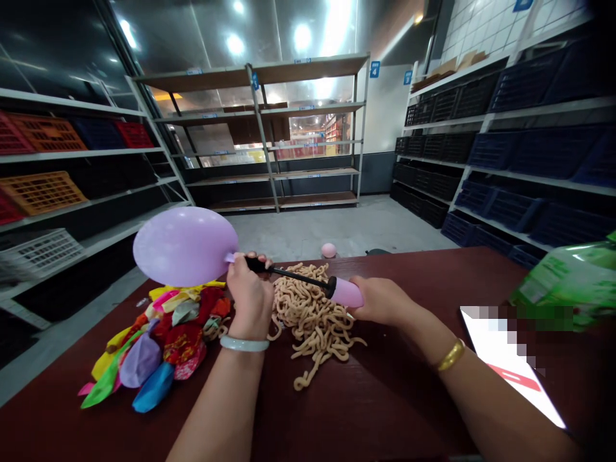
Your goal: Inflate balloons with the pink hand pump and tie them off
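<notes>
Table (327,417): on the near side of the cords (325,330), bare wood lets us pass.
Middle: the cords block us below the pump (347,292).
Left: big balloon (185,246) above, flat balloons (139,362) below stop us.
Right: green pack (568,282) narrows our way.

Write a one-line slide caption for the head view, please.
Left hand holds a purple balloon at one end of a pump; right hand grips the other.

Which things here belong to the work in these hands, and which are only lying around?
In use:
purple balloon, neck at left hand
pump, handle in left hand, body in right hand

Lying around:
beige strands
limp coloured pieces, perhaps spare balloons
green package
pink round thing
</notes>
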Motion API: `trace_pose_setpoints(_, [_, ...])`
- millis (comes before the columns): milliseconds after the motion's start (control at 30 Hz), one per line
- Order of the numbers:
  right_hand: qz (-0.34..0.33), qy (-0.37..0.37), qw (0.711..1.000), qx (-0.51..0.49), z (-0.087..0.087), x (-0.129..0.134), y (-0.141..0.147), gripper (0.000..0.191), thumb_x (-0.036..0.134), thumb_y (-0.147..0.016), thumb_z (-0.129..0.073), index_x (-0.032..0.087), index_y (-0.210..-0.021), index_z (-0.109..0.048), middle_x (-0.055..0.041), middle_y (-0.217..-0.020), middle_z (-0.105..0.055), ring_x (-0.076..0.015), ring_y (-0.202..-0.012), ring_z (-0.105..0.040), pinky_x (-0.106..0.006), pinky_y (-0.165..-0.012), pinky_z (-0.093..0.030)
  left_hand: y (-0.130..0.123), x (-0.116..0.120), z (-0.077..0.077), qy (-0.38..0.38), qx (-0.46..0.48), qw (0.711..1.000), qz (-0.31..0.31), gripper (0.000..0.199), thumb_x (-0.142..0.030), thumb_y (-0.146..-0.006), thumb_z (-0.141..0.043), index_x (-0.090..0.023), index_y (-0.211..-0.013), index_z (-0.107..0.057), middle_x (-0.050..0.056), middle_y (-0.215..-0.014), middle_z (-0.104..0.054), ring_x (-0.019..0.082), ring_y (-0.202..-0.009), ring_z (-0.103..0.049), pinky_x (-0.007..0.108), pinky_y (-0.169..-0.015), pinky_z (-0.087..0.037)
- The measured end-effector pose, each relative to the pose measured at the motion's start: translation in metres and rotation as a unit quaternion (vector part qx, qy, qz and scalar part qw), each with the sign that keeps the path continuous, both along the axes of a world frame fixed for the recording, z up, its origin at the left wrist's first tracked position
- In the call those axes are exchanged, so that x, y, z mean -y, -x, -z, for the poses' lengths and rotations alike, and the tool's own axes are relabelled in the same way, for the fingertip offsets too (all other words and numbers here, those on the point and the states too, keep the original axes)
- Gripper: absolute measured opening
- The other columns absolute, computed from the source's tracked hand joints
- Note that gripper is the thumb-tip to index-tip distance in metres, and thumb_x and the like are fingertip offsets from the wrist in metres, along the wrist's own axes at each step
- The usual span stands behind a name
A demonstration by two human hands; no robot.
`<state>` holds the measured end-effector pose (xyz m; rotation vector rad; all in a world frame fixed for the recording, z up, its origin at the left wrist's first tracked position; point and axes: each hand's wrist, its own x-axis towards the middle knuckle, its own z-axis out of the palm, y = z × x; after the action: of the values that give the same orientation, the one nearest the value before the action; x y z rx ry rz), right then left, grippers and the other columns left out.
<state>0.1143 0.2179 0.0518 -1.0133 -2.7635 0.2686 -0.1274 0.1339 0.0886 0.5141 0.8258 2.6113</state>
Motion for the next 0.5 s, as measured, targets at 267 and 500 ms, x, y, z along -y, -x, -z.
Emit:
trace_pose_setpoints(267, [0.022, -0.041, 0.999, -0.01, 0.007, 0.006, 0.007, 0.036, 0.05, -0.071, -0.063, 0.022, -0.093, -0.056, -0.0045, -0.081, -0.07, -0.0209, -0.068, -0.063, -0.029, -0.053, -0.023, -0.054, -0.009, 0.013, 0.005, 0.008, 1.0, 0.02, 0.026, -0.032, -0.081, -0.064, -0.021, -0.083, -0.041, -0.004, -0.073, -0.05, 0.009, -0.059, -0.053, 0.023, -0.056, -0.042])
trace_pose_setpoints(500, [0.025, -0.052, 0.998, -0.023, 0.003, 0.016, 0.008, 0.035, 0.048, -0.073, -0.062, 0.023, -0.097, -0.056, -0.0041, -0.082, -0.07, -0.0218, -0.07, -0.064, -0.029, -0.053, -0.025, -0.106, -0.012, 0.031, 0.016, 0.007, 0.996, 0.09, 0.02, -0.032, -0.085, -0.062, -0.021, -0.084, -0.045, -0.003, -0.077, -0.052, 0.009, -0.062, -0.053, 0.026, -0.063, -0.047])
